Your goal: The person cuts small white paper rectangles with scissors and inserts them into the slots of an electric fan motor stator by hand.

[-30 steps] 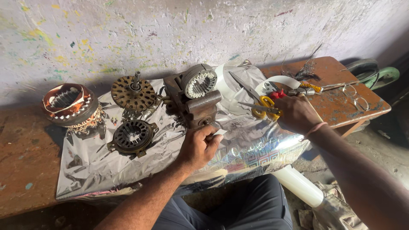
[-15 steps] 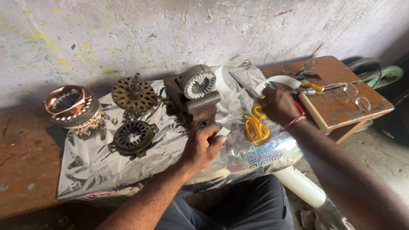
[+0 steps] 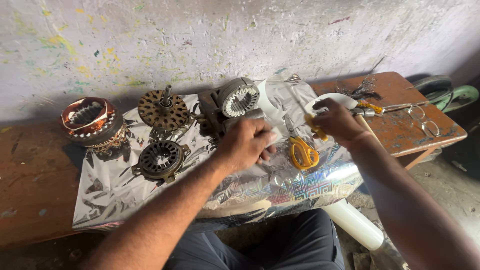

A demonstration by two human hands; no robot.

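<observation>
Scissors [image 3: 301, 150] with yellow handles lie on the silver foil sheet [image 3: 115, 190], just below and to the left of my right hand [image 3: 336, 121], blades running up and away toward the white paper by the motor housing [image 3: 235, 102]. Their long axis tilts slightly left of straight away from me. My right hand is curled, fingers closed around something yellow; I cannot tell whether that is a scissor handle or a separate piece. My left hand [image 3: 246, 145] sits just left of the scissors, fingers bent and pinching a strip of white paper [image 3: 272, 137] in front of the housing. So the right hand is nearer the handles, the left nearer the blades. Open foil lies toward me, below both hands. The foil's near edge hangs off the bench. Leftward, a slotted round core [image 3: 161, 159], a rusty disc [image 3: 163, 109] and a copper-wound ring [image 3: 87, 117] crowd the sheet. To the right, spectacles [image 3: 422, 117] rest on the red board [image 3: 400, 135].
</observation>
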